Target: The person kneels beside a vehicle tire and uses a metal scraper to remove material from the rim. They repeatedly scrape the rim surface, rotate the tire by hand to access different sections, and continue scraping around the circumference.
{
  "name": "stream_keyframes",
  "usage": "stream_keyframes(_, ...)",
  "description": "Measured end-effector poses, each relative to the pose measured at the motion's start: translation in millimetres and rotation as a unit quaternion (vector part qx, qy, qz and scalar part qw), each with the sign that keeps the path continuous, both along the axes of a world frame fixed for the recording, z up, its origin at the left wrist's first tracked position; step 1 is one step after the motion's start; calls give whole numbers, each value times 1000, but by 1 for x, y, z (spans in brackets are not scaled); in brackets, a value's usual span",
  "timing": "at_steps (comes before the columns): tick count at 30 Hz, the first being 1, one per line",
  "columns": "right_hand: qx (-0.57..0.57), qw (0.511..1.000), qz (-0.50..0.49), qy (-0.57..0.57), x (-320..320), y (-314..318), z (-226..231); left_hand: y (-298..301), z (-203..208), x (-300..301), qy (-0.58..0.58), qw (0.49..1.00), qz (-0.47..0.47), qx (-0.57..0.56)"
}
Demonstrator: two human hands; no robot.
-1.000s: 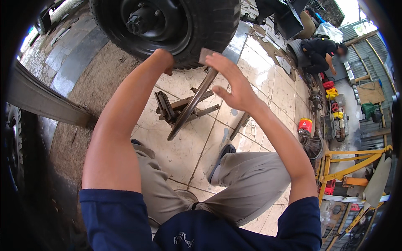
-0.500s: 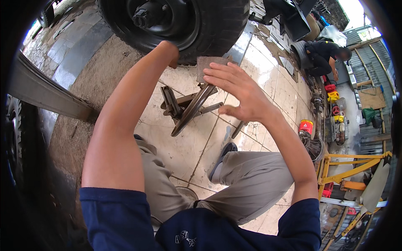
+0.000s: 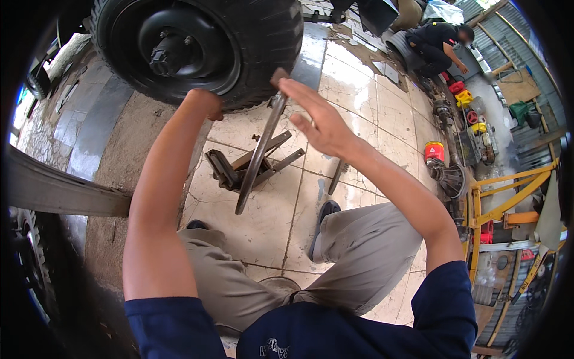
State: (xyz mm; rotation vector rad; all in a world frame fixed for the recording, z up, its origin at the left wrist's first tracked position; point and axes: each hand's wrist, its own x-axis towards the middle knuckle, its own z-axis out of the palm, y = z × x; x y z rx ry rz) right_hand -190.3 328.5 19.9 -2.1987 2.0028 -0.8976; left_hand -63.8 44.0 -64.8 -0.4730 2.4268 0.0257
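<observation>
A large black tyre on a wheel (image 3: 263, 42) stands in front of me, with a hub (image 3: 164, 60) at its middle. My left hand (image 3: 206, 103) is bent down at the lower rim; its fingers are hidden, so I cannot tell their grip. My right hand (image 3: 320, 122) is open, fingers stretched out beside the tyre's lower right edge. They reach the brown blocky top end of a long steel bar (image 3: 257, 170); whether they touch it is unclear. The bar slants down toward me, over a folded steel frame with several arms (image 3: 224, 170) on the tiled floor.
A grey beam (image 3: 66, 182) runs in from the left. Another bar (image 3: 336, 176) lies near my right shoe. On the right are a red can (image 3: 434, 152), a rusty axle (image 3: 448, 179) and a yellow frame (image 3: 505, 203). A person (image 3: 433, 48) crouches at the far right.
My view has shifted, moving the wheel left in the picture. The bar now stands steeper, its broad brown end turned edge-on and nearer the tyre. My right hand has moved with it, toward the tyre.
</observation>
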Motion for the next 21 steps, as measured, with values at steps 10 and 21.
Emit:
stream_keyframes(10,30,999,6,-19,-14,-21,-10,-10,-19,-9,-55,995,-85,-19)
stream_keyframes(21,-1,997,69,22,2,-1,-2,12,0,2,-19,999,-24,-42)
